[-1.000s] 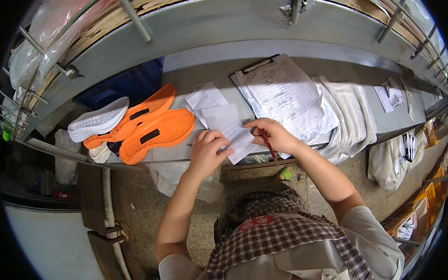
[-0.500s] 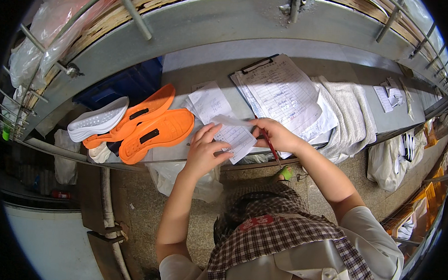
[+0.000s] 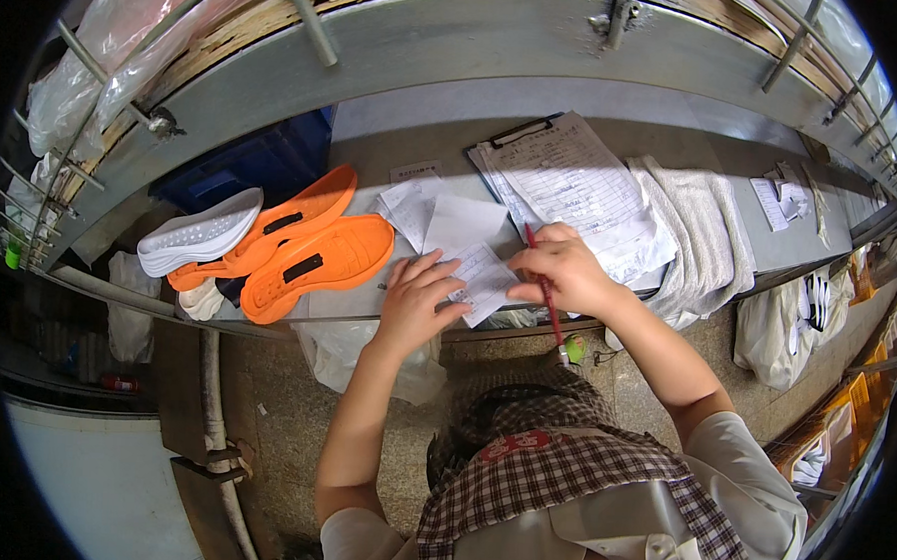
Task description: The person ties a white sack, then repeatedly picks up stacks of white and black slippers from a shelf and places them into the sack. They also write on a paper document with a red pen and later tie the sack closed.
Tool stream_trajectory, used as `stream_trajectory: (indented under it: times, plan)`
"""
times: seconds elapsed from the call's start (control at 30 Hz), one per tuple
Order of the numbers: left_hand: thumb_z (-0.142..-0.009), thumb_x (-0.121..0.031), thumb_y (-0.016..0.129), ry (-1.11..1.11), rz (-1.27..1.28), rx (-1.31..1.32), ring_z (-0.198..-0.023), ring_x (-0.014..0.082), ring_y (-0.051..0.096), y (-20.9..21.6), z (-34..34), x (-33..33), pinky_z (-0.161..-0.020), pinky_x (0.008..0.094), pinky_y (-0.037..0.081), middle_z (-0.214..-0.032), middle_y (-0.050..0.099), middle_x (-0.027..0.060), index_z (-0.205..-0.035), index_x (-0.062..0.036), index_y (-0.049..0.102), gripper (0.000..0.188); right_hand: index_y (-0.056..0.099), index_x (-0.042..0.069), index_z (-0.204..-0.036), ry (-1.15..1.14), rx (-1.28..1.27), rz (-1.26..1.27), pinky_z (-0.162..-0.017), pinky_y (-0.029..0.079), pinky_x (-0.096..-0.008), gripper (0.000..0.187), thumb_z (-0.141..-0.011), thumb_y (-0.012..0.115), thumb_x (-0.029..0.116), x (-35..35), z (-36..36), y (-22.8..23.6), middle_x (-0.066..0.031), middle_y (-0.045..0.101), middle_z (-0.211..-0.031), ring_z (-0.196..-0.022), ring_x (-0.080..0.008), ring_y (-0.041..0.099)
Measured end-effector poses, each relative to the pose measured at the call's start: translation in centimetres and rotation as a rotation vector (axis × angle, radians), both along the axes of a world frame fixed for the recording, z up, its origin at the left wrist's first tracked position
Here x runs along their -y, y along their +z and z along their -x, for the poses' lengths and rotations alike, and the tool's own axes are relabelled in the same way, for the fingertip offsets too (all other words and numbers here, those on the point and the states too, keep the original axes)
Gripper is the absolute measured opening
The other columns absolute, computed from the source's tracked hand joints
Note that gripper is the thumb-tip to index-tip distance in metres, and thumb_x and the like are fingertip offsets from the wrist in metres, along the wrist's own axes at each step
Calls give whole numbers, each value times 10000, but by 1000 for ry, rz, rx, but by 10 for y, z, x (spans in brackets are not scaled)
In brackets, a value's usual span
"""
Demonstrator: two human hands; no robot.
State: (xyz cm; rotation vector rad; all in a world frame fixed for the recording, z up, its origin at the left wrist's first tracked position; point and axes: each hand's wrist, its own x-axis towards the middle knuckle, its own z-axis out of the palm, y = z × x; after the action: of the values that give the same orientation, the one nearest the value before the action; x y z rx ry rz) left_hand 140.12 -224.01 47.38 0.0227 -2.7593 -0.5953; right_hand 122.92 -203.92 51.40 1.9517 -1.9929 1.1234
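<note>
Desk [image 3: 796, 240]: slip [image 3: 480, 286] spread, left of clipboard [image 3: 520, 134]; right grip [image 3: 569, 272] closed round pen [image 3: 550, 310], left grip [image 3: 409, 303] half-open; remainder I can't tell.

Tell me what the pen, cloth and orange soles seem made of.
Pen: perhaps plastic, slim and red; too small to judge the finish.
Cloth: likely cotton, dull, with coarse texture and soft folds.
Orange soles: probably foam or rubber, fairly matte, with moulded rounded edges.
</note>
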Motion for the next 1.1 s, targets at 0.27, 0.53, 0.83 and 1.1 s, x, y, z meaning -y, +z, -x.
stream_trajectory:
  times: [0.27, 0.53, 0.83, 1.1]
  plan:
    - [-675, -450, 757, 34, 97, 36, -1168, 284, 475, 3, -5, -7, -1049, 484, 251, -1206, 563, 96, -1082, -97, 647, 550, 467, 69, -735, 78, 1202, -98, -569, 378, -244, 370, -977, 449, 348, 24, -18, -6, 26, 446, -617, -584, -87, 419]
    - [-596, -474, 805, 177, 66, 101, -1199, 337, 459, 9, -2, -10, -1050, 545, 250, -1319, 448, 163, -1348, -28, 370, 977, 453, 77, -682, -76, 1476, 329, -476, 367, -234, 213, -847, 587, 64, 40, -19, -21, 14, 477, -560, -479, -80, 430]
    - [-557, -433, 837, 151, 31, 102, -1273, 355, 395, 16, 0, -10, -1055, 473, 307, -1454, 320, 137, -1400, -46, 315, 1064, 478, 57, -682, -171, 1097, -96, -501, 400, -231, 242, -797, 687, 100, 41, -20, -33, -4, 528, -610, -567, -66, 494]
    - [-562, -436, 834, 155, 36, 108, -1236, 380, 411, 14, 0, -10, -1036, 479, 326, -1445, 343, 77, -1360, -99, 403, 968, 455, 60, -661, -258, 962, -49, -485, 391, -234, 262, -793, 680, 70, 41, -25, -43, 7, 510, -605, -565, -58, 467]
